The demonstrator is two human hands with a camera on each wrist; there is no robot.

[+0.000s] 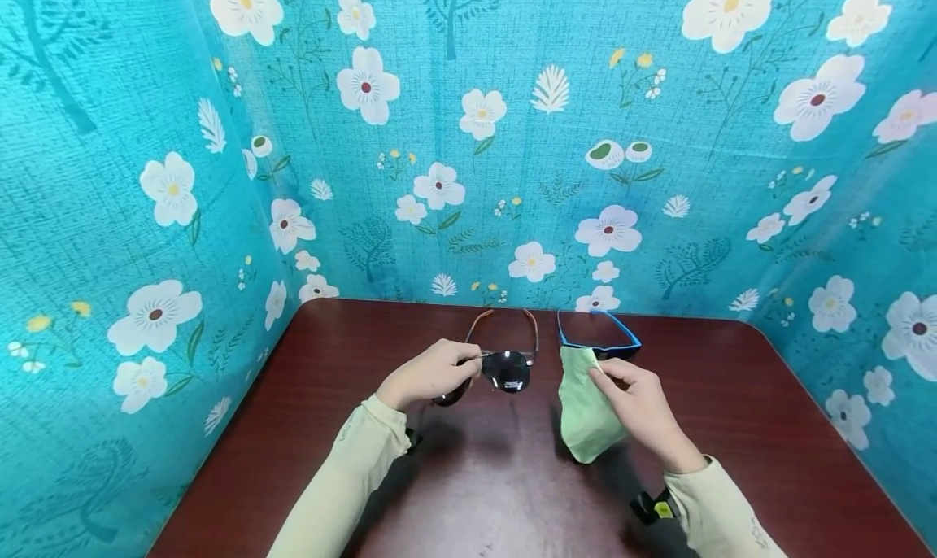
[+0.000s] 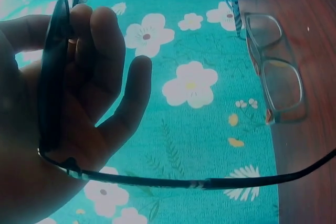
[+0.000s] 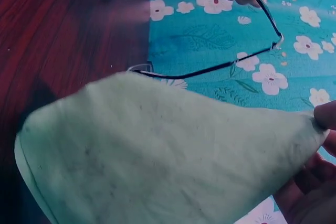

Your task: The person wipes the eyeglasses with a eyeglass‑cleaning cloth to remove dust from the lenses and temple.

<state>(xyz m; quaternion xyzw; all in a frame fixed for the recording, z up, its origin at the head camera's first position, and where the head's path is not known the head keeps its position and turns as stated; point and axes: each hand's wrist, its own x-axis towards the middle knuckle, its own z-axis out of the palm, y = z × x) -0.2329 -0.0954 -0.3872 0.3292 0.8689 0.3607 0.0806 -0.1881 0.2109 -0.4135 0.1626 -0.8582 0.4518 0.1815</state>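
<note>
My left hand (image 1: 432, 372) grips dark-lensed sunglasses (image 1: 507, 372) by one side, and the lenses face me. Their thin black arms (image 2: 157, 182) stretch away unfolded in the left wrist view. One lens is partly hidden behind my fingers. To the right, my right hand (image 1: 640, 403) pinches a light green cloth (image 1: 586, 411) near its upper corner, and the rest hangs down. In the right wrist view the cloth (image 3: 157, 140) fills the lower part, with thumb and fingertips at its right end. A gap separates the cloth from the sunglasses.
Eyeglasses with brown arm tips (image 1: 537, 334) lie on the dark red table (image 1: 329, 338) behind the sunglasses. Blue-framed glasses (image 1: 631, 334) lie behind the cloth, partly covered by it. A turquoise flowered curtain (image 1: 439, 135) encloses the table's back and sides.
</note>
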